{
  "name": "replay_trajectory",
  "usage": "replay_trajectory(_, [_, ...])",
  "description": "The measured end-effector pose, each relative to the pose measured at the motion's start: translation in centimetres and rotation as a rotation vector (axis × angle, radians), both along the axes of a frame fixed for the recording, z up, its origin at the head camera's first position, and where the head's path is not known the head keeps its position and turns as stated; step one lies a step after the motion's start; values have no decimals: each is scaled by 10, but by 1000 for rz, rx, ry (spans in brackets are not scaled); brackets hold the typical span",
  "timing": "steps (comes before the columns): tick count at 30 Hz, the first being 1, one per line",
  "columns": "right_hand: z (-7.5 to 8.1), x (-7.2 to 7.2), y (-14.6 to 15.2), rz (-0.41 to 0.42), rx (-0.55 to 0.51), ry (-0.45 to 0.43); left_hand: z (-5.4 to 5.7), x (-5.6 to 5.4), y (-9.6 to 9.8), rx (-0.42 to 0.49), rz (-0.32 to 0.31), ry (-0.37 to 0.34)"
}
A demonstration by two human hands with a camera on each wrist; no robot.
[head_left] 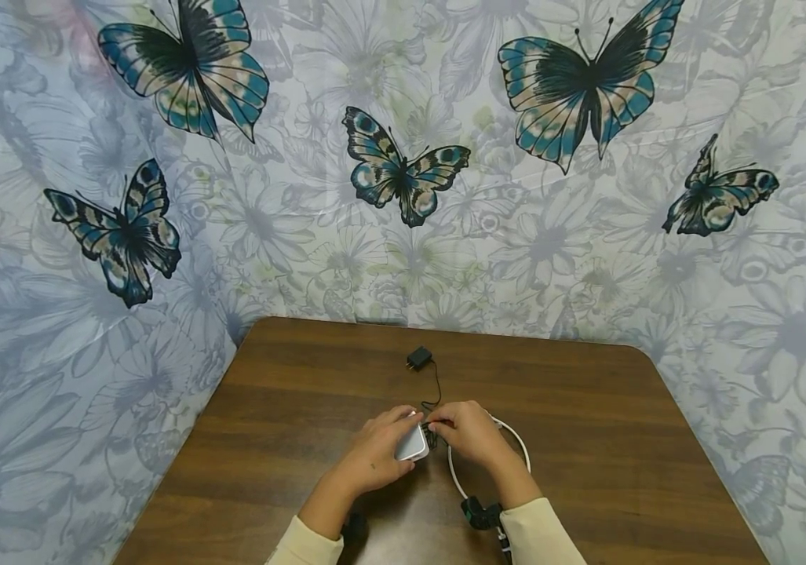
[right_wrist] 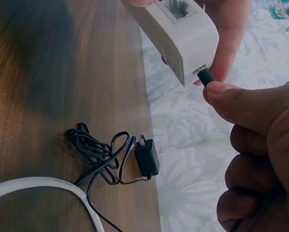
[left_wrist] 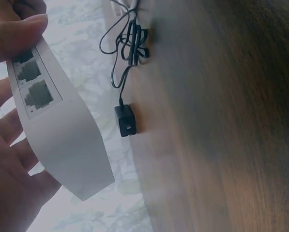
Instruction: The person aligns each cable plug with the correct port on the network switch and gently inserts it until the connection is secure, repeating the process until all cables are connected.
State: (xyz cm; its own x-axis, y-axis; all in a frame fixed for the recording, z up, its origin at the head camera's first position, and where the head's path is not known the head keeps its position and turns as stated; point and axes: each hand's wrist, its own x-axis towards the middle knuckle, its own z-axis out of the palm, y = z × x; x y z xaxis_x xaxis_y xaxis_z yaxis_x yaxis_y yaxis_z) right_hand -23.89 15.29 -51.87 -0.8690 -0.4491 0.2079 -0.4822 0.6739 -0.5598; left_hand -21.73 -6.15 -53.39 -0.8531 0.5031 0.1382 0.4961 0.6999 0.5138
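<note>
A small white network switch (head_left: 413, 447) with Ethernet ports (left_wrist: 39, 94) along one side is gripped by my left hand (head_left: 374, 451), thumb over the port side and fingers behind. My right hand (head_left: 472, 431) pinches a black DC power plug (right_wrist: 205, 76) between thumb and forefinger. The plug's tip meets the socket at the end of the switch (right_wrist: 195, 46); how deep it sits I cannot tell. Its other fingers curl inward over part of the thin black cord. A black power adapter (head_left: 419, 358) lies farther back on the table, its cord (right_wrist: 98, 154) bundled in loops.
A white cable (head_left: 519, 439) curves on the right side, by the right forearm. Black gear (head_left: 480, 514) sits at the right wrist. The brown wooden table (head_left: 289, 392) ends at a wall covering (head_left: 289, 196) printed with flowers and butterflies.
</note>
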Motion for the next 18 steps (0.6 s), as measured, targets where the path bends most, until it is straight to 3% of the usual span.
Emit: replay_trajectory(18, [-7, -9, 7, 98, -49, -18, 0, -4, 6, 52, 1, -12])
